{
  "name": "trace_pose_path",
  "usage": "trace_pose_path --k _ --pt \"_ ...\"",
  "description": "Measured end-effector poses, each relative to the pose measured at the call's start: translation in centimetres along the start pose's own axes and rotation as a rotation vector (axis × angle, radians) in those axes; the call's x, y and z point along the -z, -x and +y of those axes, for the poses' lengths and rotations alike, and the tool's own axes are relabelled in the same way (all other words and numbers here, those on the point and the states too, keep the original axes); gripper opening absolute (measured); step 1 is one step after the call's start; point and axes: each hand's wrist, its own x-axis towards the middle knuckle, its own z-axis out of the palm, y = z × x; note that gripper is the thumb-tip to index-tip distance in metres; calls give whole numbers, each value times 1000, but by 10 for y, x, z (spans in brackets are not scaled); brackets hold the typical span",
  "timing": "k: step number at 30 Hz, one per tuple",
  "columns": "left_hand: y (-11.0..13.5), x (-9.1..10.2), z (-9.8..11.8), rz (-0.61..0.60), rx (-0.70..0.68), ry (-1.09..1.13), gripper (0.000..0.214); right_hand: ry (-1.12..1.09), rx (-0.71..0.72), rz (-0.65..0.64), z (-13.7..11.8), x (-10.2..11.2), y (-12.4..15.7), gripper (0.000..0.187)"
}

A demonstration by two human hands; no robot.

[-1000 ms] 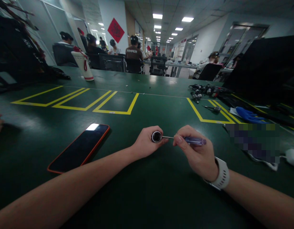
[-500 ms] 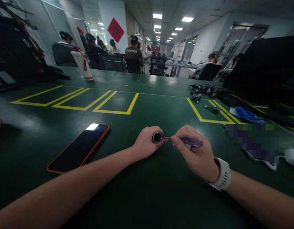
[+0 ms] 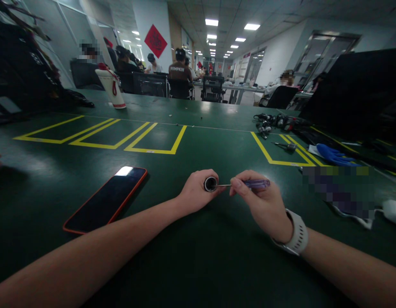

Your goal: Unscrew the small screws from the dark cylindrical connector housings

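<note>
My left hand (image 3: pixel 195 193) is closed around a small dark round part (image 3: pixel 210 183) with a pale rim, held just above the green table (image 3: pixel 198 256). My right hand (image 3: pixel 261 204) pinches a small screwdriver (image 3: pixel 249 184) with a clear purple handle. Its thin metal shaft points left and its tip meets the side of the round part. A white watch sits on my right wrist.
A phone in an orange case (image 3: pixel 106 199) lies left of my left arm. Yellow tape boxes mark the table. Loose tools (image 3: pixel 271 122), a blue glove (image 3: pixel 334 155) and a white mouse (image 3: pixel 393 209) lie to the right. A white cup (image 3: pixel 111 88) stands far left. People sit at desks beyond.
My right hand has shifted slightly left and turned, so less of the purple handle shows. The left hand and the round part have stayed in place.
</note>
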Motion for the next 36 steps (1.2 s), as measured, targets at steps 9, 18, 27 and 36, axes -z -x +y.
trace_pose_path --k 9,18,27,36 --pt "-1 1 0 -22 -59 -78 20 205 129 -38 -2 1 1 15" --pt "-1 -1 -2 -7 53 123 23 -373 -290 89 14 -8 -6 19" --pt "0 0 2 -29 84 183 20 -471 -298 185 16 -11 -7 17" --pt "-1 -1 -1 -16 73 217 23 -20 -20 56 4 -1 0 14"
